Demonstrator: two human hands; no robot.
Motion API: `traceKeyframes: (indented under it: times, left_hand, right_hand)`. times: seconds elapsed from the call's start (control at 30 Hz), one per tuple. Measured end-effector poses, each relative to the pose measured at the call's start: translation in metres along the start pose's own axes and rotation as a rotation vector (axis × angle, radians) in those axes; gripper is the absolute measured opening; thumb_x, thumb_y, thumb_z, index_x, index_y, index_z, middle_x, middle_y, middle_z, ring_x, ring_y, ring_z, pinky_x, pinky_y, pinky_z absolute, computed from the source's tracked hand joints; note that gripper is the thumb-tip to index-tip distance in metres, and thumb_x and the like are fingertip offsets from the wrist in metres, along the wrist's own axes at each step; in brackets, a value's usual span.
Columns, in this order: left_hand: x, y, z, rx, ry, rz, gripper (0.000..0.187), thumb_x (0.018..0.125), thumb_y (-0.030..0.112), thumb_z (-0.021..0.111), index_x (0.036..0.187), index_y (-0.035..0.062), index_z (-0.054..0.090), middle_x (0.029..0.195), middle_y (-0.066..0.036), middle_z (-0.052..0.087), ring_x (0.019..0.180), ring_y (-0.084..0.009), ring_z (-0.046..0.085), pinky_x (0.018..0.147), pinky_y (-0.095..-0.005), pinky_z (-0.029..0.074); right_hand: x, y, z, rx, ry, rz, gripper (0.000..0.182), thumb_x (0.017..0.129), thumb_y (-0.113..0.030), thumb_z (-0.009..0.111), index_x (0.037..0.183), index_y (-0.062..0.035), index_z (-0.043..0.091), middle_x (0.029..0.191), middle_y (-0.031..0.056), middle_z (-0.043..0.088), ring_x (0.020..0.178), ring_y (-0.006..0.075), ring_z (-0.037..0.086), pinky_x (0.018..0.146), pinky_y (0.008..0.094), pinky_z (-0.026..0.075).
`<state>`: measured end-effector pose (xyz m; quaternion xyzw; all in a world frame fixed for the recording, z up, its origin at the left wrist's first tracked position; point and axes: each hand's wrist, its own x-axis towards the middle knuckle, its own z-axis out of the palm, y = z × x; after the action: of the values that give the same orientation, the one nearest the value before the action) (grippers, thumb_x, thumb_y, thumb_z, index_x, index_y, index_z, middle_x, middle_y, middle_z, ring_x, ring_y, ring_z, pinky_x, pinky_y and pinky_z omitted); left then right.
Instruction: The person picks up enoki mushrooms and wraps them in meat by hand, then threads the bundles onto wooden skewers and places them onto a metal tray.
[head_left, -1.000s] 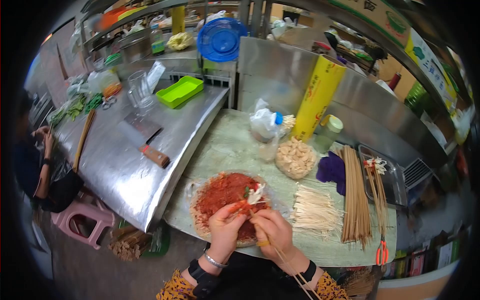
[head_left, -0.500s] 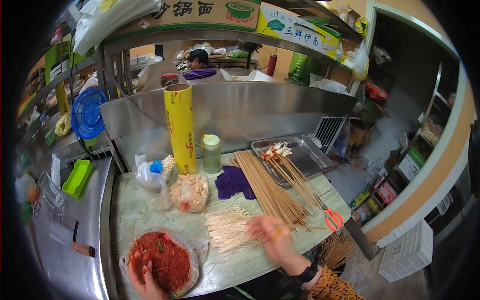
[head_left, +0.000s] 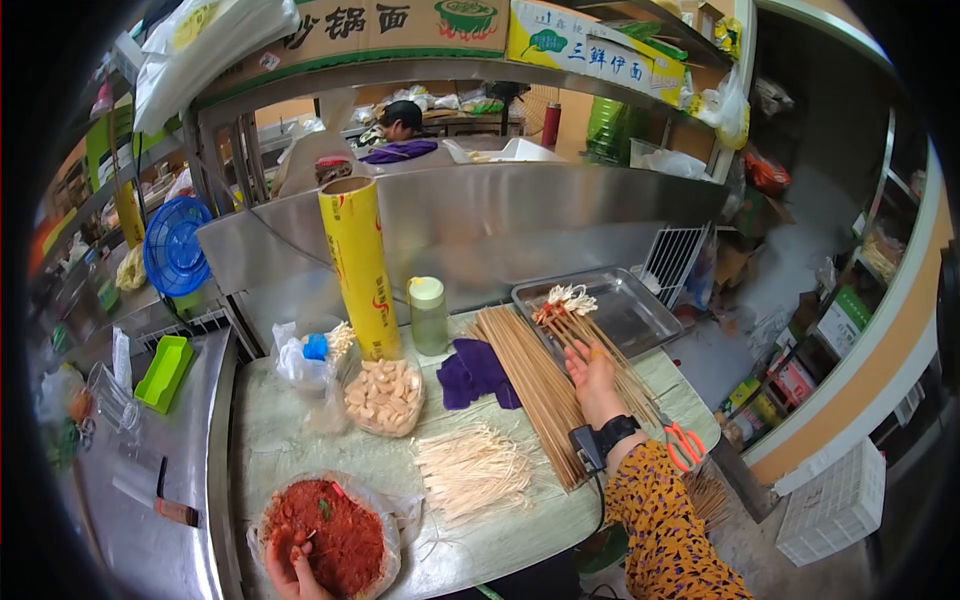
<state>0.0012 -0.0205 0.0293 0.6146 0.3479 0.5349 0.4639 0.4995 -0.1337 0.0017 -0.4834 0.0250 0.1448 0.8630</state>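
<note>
My left hand [head_left: 291, 568] is at the near left, its fingers curled at the edge of a plastic-lined bowl of red chili paste [head_left: 345, 535]. A small pale bit shows at its fingertips; I cannot make out what it is. My right hand [head_left: 594, 383] reaches over a bundle of bamboo skewers [head_left: 530, 375], fingers stretched and apart, with no object visible in them. Just beyond it lie loaded skewers [head_left: 568, 301] with white, red-smeared tips, resting partly on a metal tray [head_left: 650, 318]. A pile of thin white enoki mushrooms [head_left: 472, 470] lies between my hands.
A purple cloth [head_left: 470, 376], a container of pale pieces [head_left: 383, 400], a tall yellow roll [head_left: 360, 265] and a lidded jar [head_left: 428, 320] stand behind the mushrooms. Orange-handled scissors [head_left: 686, 446] lie at the right edge. A knife [head_left: 175, 512] rests on the left counter.
My right hand has moved from the mushrooms up and right to the skewers. My left hand stays at the bowl of chili paste. The view has shifted slightly.
</note>
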Motion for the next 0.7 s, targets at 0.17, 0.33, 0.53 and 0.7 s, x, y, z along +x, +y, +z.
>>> traceKeyframes:
  times: [0.17, 0.33, 0.53, 0.7]
  left_hand:
    - [-0.002, -0.028, -0.003, -0.115, 0.13, -0.06, 0.033, 0.091, 0.003, 0.046, 0.124, -0.0008, 0.045, 0.12, -0.012, 0.052, 0.102, -0.0194, 0.056, 0.085, -0.0291, 0.047]
    - [-0.001, -0.023, -0.002, -0.131, 0.076, -0.04, 0.031, 0.091, 0.004, 0.048, 0.122, -0.0011, 0.047, 0.116, -0.011, 0.054, 0.1, -0.0192, 0.057, 0.085, -0.0307, 0.047]
    - [-0.001, -0.021, -0.005, -0.145, 0.046, -0.034, 0.03, 0.088, 0.0, 0.05, 0.118, -0.0017, 0.05, 0.116, -0.011, 0.054, 0.101, -0.0197, 0.057, 0.085, -0.0304, 0.047]
    - [0.001, -0.022, -0.005, -0.143, 0.013, 0.01, 0.026, 0.086, -0.004, 0.05, 0.112, -0.0029, 0.052, 0.112, -0.012, 0.054, 0.096, -0.0199, 0.059, 0.082, -0.0298, 0.048]
  right_hand:
    - [-0.007, -0.002, -0.018, -0.013, -0.29, 0.332, 0.031, 0.095, -0.028, 0.046, 0.112, -0.0037, 0.052, 0.095, 0.0111, 0.064, 0.066, 0.0126, 0.058, 0.057, 0.024, 0.047]
    - [-0.11, -0.027, 0.046, -0.566, -0.611, 0.177, 0.016, 0.087, -0.014, 0.06, 0.099, -0.003, 0.061, 0.085, 0.0051, 0.065, 0.061, 0.0091, 0.056, 0.054, 0.0194, 0.045]
    - [-0.135, 0.033, 0.097, -1.061, -1.077, -0.239, 0.014, 0.08, -0.01, 0.065, 0.093, -0.0043, 0.064, 0.083, 0.0068, 0.066, 0.067, 0.0164, 0.061, 0.062, 0.0273, 0.049]
    - [-0.128, 0.086, 0.118, -1.535, -1.205, -0.584, 0.022, 0.071, -0.009, 0.068, 0.092, -0.0079, 0.065, 0.087, 0.0117, 0.065, 0.08, 0.0285, 0.062, 0.07, 0.0355, 0.049]
